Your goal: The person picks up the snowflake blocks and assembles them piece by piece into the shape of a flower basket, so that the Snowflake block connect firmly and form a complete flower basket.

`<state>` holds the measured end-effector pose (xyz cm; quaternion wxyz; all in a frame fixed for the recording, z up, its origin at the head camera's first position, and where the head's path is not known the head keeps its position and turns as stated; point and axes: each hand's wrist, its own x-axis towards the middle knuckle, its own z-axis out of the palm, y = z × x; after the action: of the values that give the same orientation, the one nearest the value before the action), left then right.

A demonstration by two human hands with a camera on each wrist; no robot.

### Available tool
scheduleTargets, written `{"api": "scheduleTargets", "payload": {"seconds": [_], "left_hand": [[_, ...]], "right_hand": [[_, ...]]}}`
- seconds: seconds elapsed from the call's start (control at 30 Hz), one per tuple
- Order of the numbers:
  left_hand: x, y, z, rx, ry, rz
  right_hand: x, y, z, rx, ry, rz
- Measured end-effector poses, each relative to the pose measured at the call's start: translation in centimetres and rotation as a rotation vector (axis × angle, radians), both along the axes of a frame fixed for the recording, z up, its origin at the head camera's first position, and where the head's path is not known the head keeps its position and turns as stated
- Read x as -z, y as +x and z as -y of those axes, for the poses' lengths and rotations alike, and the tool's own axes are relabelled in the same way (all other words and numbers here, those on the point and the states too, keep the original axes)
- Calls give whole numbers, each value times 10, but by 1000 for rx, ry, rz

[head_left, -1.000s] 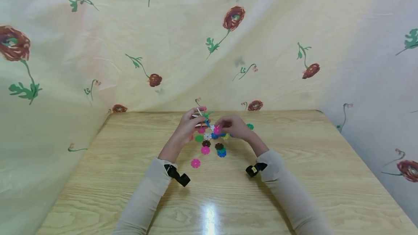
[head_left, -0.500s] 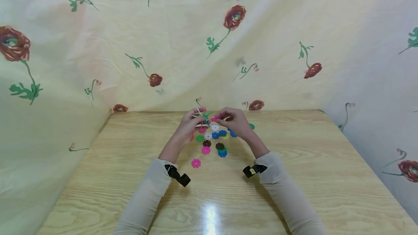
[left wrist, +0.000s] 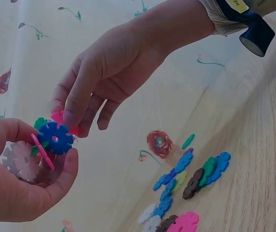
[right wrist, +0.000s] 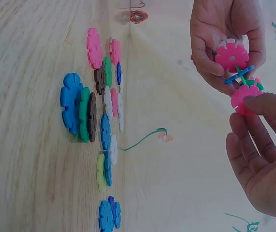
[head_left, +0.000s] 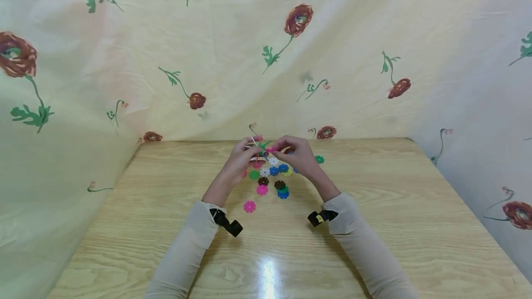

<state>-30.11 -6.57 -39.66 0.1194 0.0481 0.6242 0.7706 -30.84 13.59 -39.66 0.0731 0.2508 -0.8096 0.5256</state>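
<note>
Above the table's far part, my left hand (head_left: 240,160) grips a cluster of joined snowflake discs. In the left wrist view a blue disc (left wrist: 55,138) faces the camera, beside an edge-on pink disc (left wrist: 42,152) and white discs (left wrist: 19,159) partly covered by fingers. My right hand (head_left: 300,153) pinches another pink snowflake disc (right wrist: 241,100) between thumb and fingers. In the right wrist view this disc overlaps a green disc (right wrist: 252,84) of the cluster. The left hand's fingers (right wrist: 206,58) curl around the cluster's other side.
Loose snowflake discs lie on the wooden table (head_left: 187,243) below the hands. A pink disc (head_left: 250,206) is nearest the front, and a brown, green and blue group (head_left: 282,191) overlaps behind it. A flowered cloth (head_left: 232,50) hangs behind the table's far edge.
The right hand has risen from over the loose discs with the pink disc and moved left, bringing it to the cluster. The left hand has stayed nearly still.
</note>
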Motion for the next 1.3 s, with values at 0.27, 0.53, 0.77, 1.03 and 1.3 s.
{"api": "scheduleTargets", "payload": {"seconds": [0.27, 0.53, 0.77, 1.03, 1.3], "left_hand": [[-1, -1, -3, 41, 6, -16], [0, -3, -6, 42, 0, -38], [2, -5, -8, 41, 4, -48], [1, -2, -7, 76, -5, -84], [5, 0, -6, 98, 11, -92]], "right_hand": [[-2, 2, 3, 23, -1, -57], [2, -3, 3, 32, -43, -175], [6, -7, 3, 38, -67, -228], [4, -1, 8, 35, -78, -257], [7, 4, 12, 66, -66, -219]]}}
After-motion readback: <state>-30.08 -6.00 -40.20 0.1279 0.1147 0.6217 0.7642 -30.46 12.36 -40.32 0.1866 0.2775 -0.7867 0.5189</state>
